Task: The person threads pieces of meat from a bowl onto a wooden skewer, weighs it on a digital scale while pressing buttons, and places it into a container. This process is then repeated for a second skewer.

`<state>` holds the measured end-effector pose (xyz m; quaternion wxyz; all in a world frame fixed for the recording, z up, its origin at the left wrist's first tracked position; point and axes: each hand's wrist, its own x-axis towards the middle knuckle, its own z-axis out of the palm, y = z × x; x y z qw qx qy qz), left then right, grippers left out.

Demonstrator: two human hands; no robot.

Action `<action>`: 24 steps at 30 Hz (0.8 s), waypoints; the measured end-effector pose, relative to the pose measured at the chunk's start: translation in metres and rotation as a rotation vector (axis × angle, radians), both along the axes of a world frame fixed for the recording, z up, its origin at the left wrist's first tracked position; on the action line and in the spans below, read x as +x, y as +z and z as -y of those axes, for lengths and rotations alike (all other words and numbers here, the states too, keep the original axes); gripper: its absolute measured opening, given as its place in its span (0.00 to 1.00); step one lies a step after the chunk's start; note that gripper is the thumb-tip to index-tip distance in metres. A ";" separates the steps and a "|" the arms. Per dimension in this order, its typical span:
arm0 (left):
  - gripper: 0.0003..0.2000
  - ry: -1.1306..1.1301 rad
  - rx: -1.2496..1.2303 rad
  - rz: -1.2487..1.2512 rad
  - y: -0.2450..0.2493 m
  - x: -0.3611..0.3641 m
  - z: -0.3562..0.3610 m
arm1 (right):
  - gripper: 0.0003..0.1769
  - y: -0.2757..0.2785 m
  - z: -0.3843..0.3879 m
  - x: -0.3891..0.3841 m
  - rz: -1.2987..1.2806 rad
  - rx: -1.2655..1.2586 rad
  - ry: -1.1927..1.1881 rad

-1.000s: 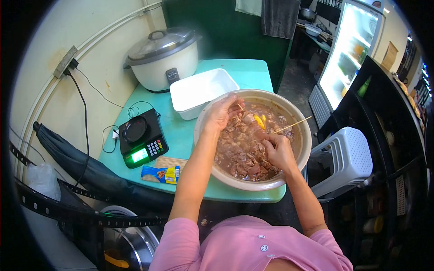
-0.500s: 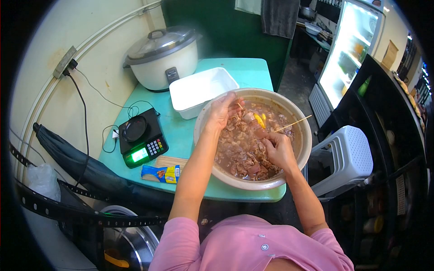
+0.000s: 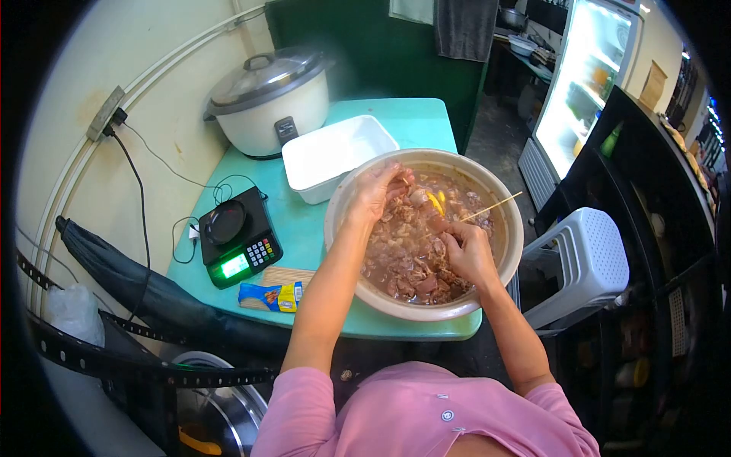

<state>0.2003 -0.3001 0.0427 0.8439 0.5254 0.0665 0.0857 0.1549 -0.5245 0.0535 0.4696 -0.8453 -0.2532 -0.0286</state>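
Note:
A wide, pale basin [image 3: 509,263] holds raw marinated meat pieces [image 3: 415,255] in brownish liquid, with yellow pieces [image 3: 435,201] near its far side. Over the basin's left part, my left hand [image 3: 381,190] has its fingers curled together at a piece of meat, partly hidden by the fingers. My right hand [image 3: 468,253] is closed over the meat at the right. A thin bamboo skewer [image 3: 493,206] slants from beside its fingers up to the right; a meat piece [image 3: 437,223] shows by the fingertips.
Behind the basin sit a white rectangular tub [image 3: 335,152] and a steaming rice cooker [image 3: 270,107]. To the left are a digital scale [image 3: 240,236] with cords, and bamboo skewers [image 3: 285,276] in a blue-yellow wrapper. A white plastic stool [image 3: 586,251] stands right of the table.
My left hand's fingers have curled in slightly and a stick tip near them no longer shows. My right hand stays nearly in place, and the view has shifted a little.

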 end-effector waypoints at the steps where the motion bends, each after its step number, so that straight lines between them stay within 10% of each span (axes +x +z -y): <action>1: 0.09 0.019 -0.001 -0.001 0.001 0.000 0.002 | 0.10 0.001 0.000 0.000 -0.013 -0.010 -0.001; 24: 0.11 -0.040 -0.212 0.026 0.003 -0.001 0.000 | 0.08 0.006 -0.002 -0.005 0.011 0.024 0.016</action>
